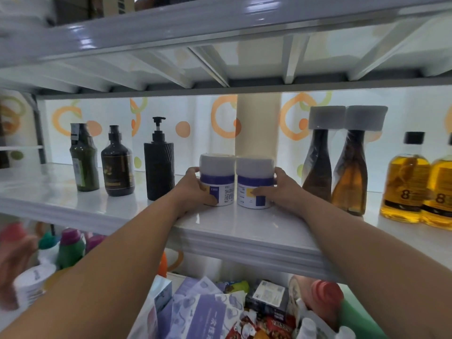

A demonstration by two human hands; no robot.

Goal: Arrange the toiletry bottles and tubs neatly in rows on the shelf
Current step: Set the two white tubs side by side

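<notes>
While the left hand (195, 189) grips the left tub (216, 179) and the right hand (276, 189) the right tub (254, 182), a sideways shove could topple the pump bottle (159, 165) just outside the left grip.

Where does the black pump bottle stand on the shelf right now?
In the head view, the black pump bottle stands upright left of centre on the white shelf, between the dark brown bottle and the left tub.

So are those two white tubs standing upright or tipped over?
Upright. The left tub and right tub rest flat on the shelf, lids on top.
</notes>
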